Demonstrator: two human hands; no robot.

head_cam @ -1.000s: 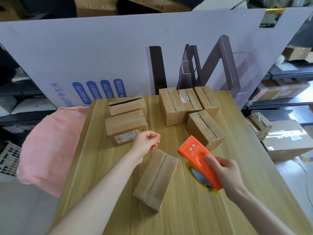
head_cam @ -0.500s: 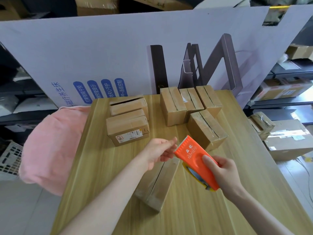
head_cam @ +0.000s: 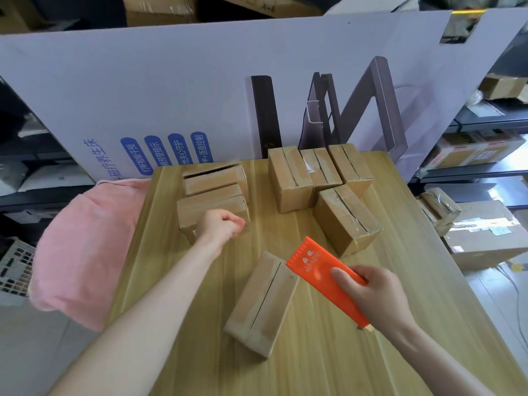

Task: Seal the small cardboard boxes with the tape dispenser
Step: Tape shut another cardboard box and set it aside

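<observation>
A small cardboard box (head_cam: 261, 304) lies near me on the wooden table (head_cam: 328, 361), its top seam showing no tape. My right hand (head_cam: 374, 295) grips the orange tape dispenser (head_cam: 320, 270), whose toothed front edge sits just above the box's far right corner. My left hand (head_cam: 221, 225) hovers with fingers curled over the front of two untaped boxes (head_cam: 213, 200) at the back left; whether it pinches tape I cannot tell. Several taped boxes (head_cam: 320, 172) stand at the back right, one (head_cam: 345, 221) nearer to me.
A large white printed cardboard panel (head_cam: 200, 90) stands upright along the table's far edge. A pink cloth (head_cam: 85, 247) hangs beside the table's left edge. Shelves with more cartons (head_cam: 485, 238) lie to the right.
My left hand left the dispenser's front edge and moved back left toward the two untaped boxes. The dispenser dropped lower and closer to the near box's corner.
</observation>
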